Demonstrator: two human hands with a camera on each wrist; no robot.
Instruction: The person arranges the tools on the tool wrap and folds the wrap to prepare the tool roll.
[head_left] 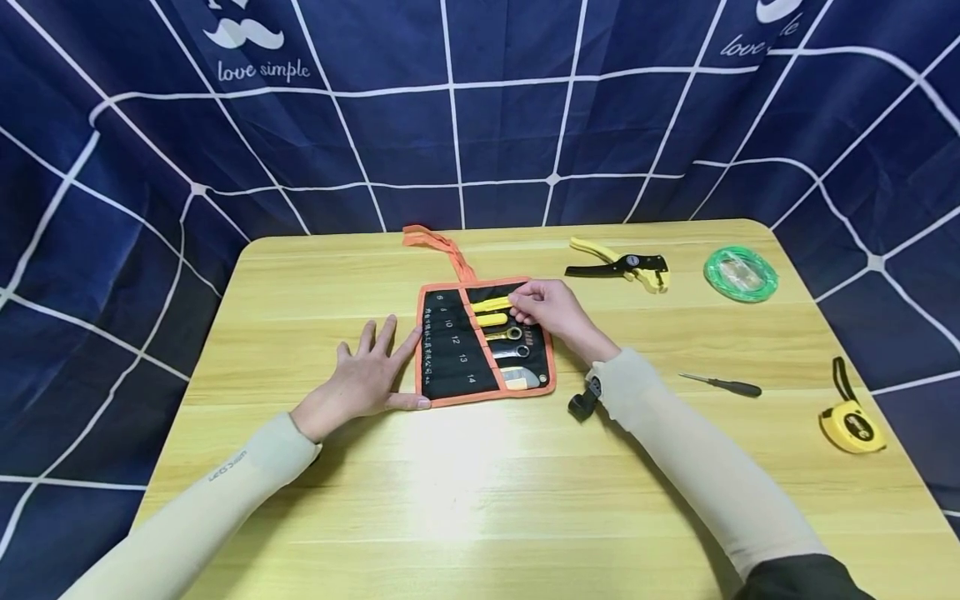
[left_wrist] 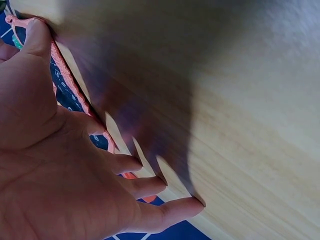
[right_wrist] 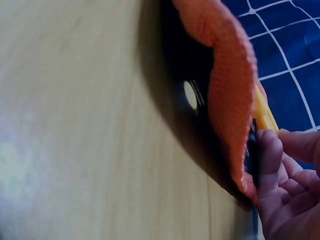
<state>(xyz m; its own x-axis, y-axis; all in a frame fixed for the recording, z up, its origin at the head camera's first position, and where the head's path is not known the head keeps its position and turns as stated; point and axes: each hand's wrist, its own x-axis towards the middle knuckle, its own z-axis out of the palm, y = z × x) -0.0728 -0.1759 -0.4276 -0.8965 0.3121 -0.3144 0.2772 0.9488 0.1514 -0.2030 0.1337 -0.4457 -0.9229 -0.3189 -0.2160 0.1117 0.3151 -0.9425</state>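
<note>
We identify the tool pouch lying flat, unrolled, on the wooden table, between the two hands. Our left hand has its fingers spread apart and clamps nothing; the thumb rests on the pouch's near left corner and the index fingertip meets its left edge. Our right hand pinches the end of the upper yellow handle between thumb and fingers; the handle's other end sits at the pocket edge. Below it, in order, we find the second yellow handle, the gold-toned wrench, the silver wrench and a grey-ended tool. Orange ties extend from the far edge. To the right we locate the wire stripper, green coil, screwdriver and tape measure.
</note>
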